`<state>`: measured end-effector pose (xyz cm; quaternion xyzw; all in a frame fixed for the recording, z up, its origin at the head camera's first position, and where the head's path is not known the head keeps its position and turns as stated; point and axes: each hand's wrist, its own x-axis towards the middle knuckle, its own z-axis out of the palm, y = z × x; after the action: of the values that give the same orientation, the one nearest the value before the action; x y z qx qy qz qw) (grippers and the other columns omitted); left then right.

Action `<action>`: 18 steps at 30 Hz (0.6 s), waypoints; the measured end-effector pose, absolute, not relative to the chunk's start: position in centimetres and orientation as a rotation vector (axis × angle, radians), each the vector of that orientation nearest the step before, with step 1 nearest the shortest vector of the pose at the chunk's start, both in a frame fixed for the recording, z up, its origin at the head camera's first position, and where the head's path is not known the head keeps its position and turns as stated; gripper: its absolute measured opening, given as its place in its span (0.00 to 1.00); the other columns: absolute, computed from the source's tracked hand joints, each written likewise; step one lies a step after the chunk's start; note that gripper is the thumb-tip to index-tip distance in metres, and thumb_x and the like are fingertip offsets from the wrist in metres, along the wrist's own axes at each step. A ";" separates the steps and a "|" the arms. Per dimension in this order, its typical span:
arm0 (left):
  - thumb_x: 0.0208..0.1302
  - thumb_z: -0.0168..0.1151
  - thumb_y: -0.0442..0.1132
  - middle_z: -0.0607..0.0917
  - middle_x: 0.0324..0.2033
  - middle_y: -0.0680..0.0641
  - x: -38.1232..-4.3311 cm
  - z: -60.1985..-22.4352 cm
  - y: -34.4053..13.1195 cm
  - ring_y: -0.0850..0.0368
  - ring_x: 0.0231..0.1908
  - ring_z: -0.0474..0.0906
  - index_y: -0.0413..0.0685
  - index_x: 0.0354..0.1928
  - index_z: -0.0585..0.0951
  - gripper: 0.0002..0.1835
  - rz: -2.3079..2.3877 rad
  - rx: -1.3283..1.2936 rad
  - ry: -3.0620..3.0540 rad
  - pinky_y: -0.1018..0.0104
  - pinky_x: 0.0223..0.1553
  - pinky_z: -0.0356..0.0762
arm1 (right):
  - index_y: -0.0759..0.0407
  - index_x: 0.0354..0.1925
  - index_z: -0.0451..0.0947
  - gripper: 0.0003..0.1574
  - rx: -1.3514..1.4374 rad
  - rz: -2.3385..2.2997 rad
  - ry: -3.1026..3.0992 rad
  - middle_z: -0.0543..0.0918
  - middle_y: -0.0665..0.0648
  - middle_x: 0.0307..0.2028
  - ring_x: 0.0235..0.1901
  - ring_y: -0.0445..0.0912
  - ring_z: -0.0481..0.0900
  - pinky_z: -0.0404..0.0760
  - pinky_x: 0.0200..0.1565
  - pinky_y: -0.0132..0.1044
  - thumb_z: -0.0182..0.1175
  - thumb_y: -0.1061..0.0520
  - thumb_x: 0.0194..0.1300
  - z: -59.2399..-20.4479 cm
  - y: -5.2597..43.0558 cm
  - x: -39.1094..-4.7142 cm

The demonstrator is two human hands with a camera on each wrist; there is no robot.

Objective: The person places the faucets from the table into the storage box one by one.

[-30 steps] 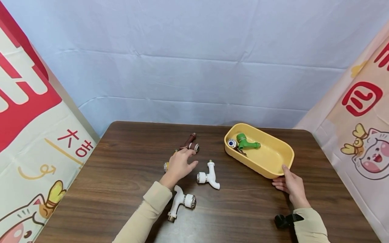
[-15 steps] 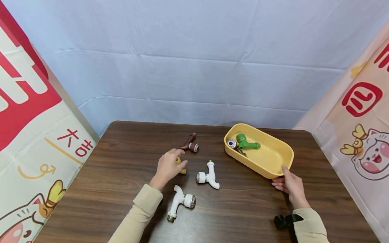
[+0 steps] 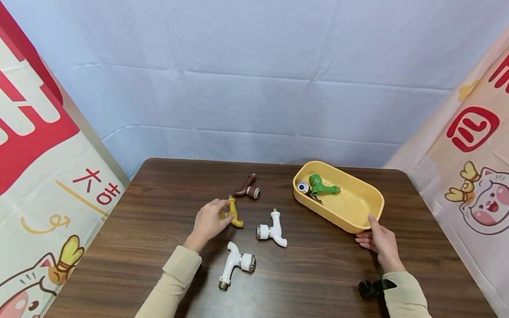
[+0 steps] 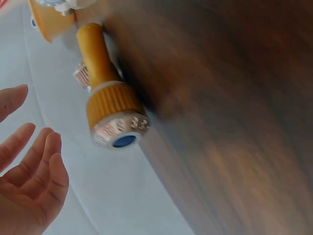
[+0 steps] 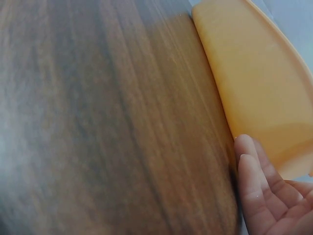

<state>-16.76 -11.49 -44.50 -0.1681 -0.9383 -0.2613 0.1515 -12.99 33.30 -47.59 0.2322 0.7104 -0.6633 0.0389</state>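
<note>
In the head view, my left hand (image 3: 208,223) is beside a yellow tap (image 3: 235,217) lying on the table. The left wrist view shows the fingers loosely bent and apart from that tap, whose ribbed handle has a blue-centred metal end. My right hand (image 3: 383,247) holds the near right corner of a yellow plastic tub (image 3: 358,207). Its thumb is over the rim and its fingers lie against the outer wall. Inside the tub's left end are a green tap (image 3: 323,185) and another tap (image 3: 303,187) with a blue-centred knob, partly hidden by the wall.
Behind the yellow tap lies a dark red-brown tap (image 3: 248,187). Two white taps, one to the right (image 3: 276,229) and one nearer (image 3: 234,265), rest on the brown wooden table (image 3: 318,274). A pale cloth backdrop (image 3: 254,110) hangs behind the table.
My left hand has drawn back leftward from near the red-brown tap, bringing the yellow tap into view. The right hand and the tub stay in place.
</note>
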 end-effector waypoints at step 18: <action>0.41 0.75 0.43 0.80 0.45 0.43 -18.4 -46.1 -14.3 0.46 0.49 0.72 0.38 0.47 0.79 0.29 -0.806 -0.628 -2.878 0.53 0.50 0.69 | 0.72 0.51 0.62 0.43 0.701 -2.030 2.196 0.81 0.50 0.18 0.21 0.41 0.82 0.80 0.28 0.35 0.43 0.33 0.63 -47.6 33.3 -12.9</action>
<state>-18.38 -14.26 -46.12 -0.2056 -0.9415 -0.2636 0.0439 -12.89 33.26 -47.55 0.2282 0.7145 -0.6604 0.0348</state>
